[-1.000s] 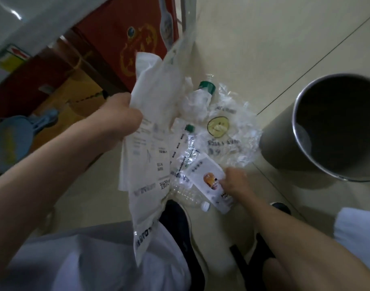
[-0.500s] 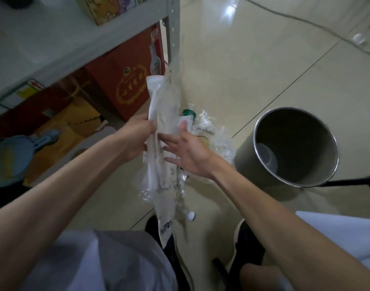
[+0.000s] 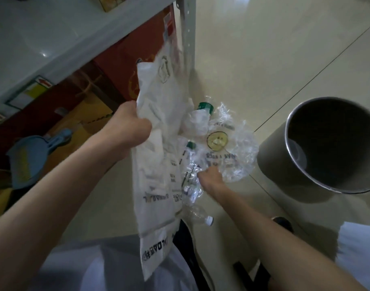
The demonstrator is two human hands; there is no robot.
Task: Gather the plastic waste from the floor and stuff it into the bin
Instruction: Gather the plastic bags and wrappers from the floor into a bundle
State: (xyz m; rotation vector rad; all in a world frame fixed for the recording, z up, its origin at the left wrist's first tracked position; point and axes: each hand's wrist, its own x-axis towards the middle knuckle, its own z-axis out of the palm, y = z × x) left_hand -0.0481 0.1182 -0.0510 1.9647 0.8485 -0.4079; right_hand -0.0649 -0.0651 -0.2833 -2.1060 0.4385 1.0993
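Clutching a black-printed white bag (image 3: 156, 164), left hand (image 3: 127, 127) hangs above floor litter.

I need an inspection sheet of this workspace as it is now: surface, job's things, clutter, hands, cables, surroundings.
Surface: pale tiled floor, dark seam lines.
Job's things: white printed bag held up; crumpled clear plastic, crushed bottles on floor; metal bin beside them, upright, open.
Clutter: blue dustpan under shelf.
Hands: left hand grips bag; right hand down in the plastic pile, grip hidden.
Cables: nothing seen.
Surroundings: grey shelf, red box below it.
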